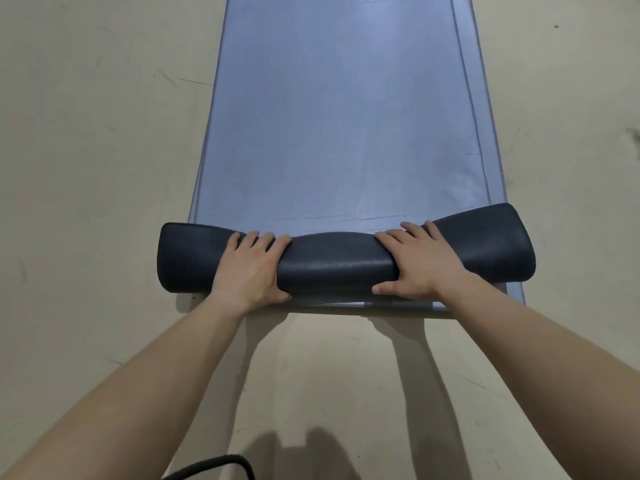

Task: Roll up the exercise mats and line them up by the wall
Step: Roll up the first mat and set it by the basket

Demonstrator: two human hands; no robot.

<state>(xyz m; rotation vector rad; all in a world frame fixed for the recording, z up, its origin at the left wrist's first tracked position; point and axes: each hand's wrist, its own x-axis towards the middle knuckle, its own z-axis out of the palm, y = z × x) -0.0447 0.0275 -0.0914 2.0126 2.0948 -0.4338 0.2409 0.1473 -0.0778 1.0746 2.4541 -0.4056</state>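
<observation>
Head view: we see both hands on the dark roll (334, 266) at the mat's near end. The left hand (251, 268) clamps the roll, fingers curved over its top and thumb tucked against the near side. The right hand (412, 261) grips it the same way. A stretch of roll bulges between the two hands and its ends flare out past each one.

Beyond the fingertips, the blue mat (346, 116) lies flat on the beige floor (86, 150). A thin blue strip (398, 304) shows just under the right thumb; we cannot tell whether it is a second mat. A black cable (221, 464) lies well behind the wrists.
</observation>
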